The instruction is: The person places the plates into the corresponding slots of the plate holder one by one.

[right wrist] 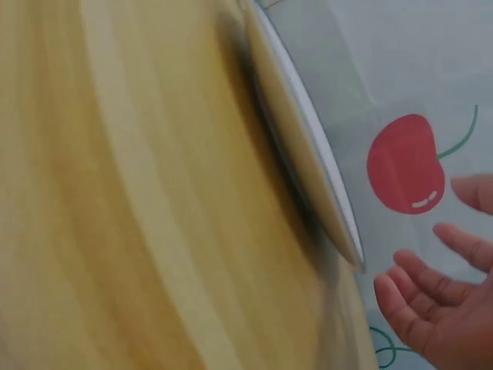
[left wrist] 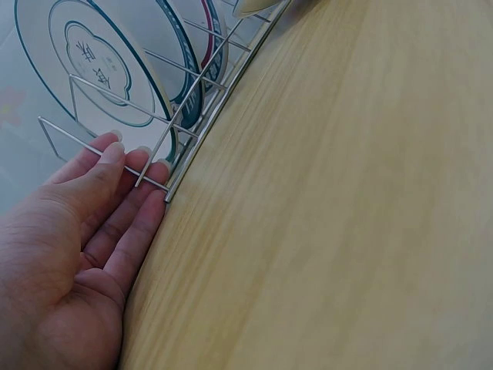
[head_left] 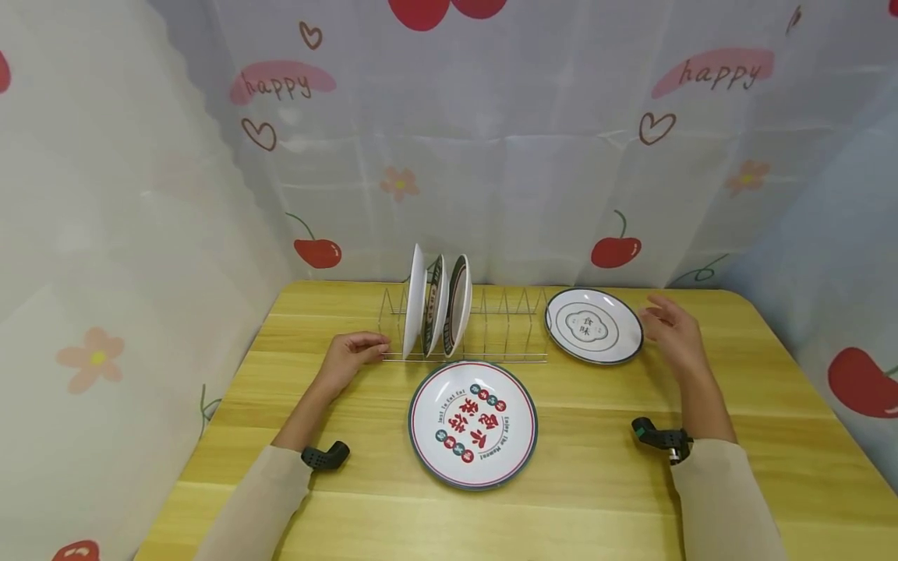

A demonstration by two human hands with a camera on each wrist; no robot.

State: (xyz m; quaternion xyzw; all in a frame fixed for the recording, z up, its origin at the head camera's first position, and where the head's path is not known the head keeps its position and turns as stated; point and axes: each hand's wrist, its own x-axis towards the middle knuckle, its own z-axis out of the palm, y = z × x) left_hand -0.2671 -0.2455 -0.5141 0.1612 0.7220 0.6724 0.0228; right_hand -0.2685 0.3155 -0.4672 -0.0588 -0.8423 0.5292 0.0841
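A wire plate rack (head_left: 505, 327) stands at the back of the wooden table (head_left: 603, 483), with three plates (head_left: 436, 305) upright in its left slots. My left hand (head_left: 351, 354) rests on the table with straight fingers touching the rack's left end (left wrist: 115, 158). A large plate with red lettering (head_left: 473, 423) lies flat in front of the rack. A smaller green-rimmed plate (head_left: 593, 326) lies to the rack's right. My right hand (head_left: 669, 327) hovers open just right of that plate's rim (right wrist: 308, 146), fingers spread and holding nothing.
Cherry-patterned curtains (head_left: 491, 156) close in the table at the back and both sides. Bare tabletop runs along the front edge and beside the large plate. The rack's right slots hold nothing.
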